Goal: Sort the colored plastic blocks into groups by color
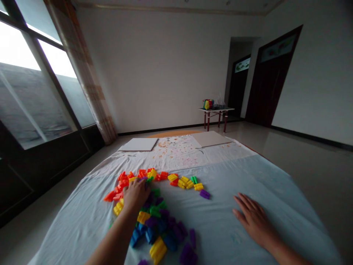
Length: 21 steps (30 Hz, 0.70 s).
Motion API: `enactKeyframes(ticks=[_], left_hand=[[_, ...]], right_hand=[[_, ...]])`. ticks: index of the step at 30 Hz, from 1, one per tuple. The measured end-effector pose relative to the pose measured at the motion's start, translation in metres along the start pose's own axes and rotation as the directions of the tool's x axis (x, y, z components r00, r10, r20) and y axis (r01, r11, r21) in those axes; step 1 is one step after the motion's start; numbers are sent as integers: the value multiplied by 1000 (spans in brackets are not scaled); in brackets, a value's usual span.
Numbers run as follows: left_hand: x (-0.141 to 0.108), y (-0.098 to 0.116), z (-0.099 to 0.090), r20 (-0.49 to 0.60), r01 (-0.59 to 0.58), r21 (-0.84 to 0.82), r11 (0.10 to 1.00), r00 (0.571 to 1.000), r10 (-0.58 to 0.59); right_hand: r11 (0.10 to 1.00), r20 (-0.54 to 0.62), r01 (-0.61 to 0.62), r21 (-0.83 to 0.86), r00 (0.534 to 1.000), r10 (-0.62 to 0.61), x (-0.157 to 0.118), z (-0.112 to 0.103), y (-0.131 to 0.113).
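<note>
My left hand (136, 194) reaches over the upper left of a loose pile of plastic building blocks, fingers apart and tips bent down onto them. Nothing is clearly gripped there, and its palm side is hidden. Around its fingertips lie red blocks (123, 183), a yellow block (152, 173) and a green block (150, 179). Nearer to me, below that wrist, the heap mixes blue blocks (150, 235), purple blocks (188, 254) and a yellow block (158, 250). My right hand (252, 218) rests palm down on the pale blue cloth (220, 235), fingers spread, apart from any block.
A short line of yellow blocks (185, 182) trails right to a purple block (204, 194). Farther back on the table lie a white board (139, 144) and a beige board (211, 138). A small side table (216, 109) with a colourful bag (208, 104) stands near the far wall.
</note>
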<state>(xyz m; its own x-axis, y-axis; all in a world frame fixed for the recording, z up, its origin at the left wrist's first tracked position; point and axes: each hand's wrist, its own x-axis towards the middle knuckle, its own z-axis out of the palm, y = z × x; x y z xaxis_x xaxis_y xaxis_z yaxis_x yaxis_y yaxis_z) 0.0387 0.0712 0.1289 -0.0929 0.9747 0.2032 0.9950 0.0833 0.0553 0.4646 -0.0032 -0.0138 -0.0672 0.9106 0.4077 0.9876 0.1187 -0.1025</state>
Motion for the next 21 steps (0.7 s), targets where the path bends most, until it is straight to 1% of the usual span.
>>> enactKeyframes(ticks=[2, 4, 5, 7, 8, 9, 11, 13, 15, 18, 21], left_hand=[[-8, -23, -3, -9, 76, -22, 997, 997, -76], [-19, -46, -1, -28, 173, -73, 982, 984, -175], [-26, -56, 2, -43, 226, -117, 967, 972, -233], [-39, -76, 13, -62, 360, -281, 890, 918, -391], [-44, -83, 21, -63, 382, -347, 857, 902, -427], [-49, -90, 28, -44, 413, -393, 822, 884, -466], [-55, -98, 41, -7, 446, -419, 791, 869, -494], [-57, -101, 51, 10, 459, -403, 792, 867, -498], [-59, -101, 55, -7, 443, -372, 816, 877, -480], [-61, -99, 58, -44, 403, -330, 854, 897, -440], [-64, -98, 61, -92, 367, -295, 882, 908, -409]], right_hand=[[1000, -11, 8, 21, 1000, -8, -1, 2, 4], [998, -33, 17, 66, 999, -14, 2, 4, 9], [995, -47, 19, 97, 999, -15, 6, 4, 10], [982, -70, 36, 186, 997, -23, 22, 4, 6], [968, -71, 50, 246, 997, -34, 34, 4, 0], [948, -61, 65, 313, 997, -48, 48, 4, -10], [880, -12, 73, 469, 997, -77, 80, 9, -37], [805, 67, 22, 593, 995, -77, 113, 18, -70], [739, 148, -28, 673, 984, -97, 141, 30, -105], [673, 231, -126, 729, 971, -69, 171, 44, -153], [590, 262, -142, 795, 957, -123, 186, 50, -196]])
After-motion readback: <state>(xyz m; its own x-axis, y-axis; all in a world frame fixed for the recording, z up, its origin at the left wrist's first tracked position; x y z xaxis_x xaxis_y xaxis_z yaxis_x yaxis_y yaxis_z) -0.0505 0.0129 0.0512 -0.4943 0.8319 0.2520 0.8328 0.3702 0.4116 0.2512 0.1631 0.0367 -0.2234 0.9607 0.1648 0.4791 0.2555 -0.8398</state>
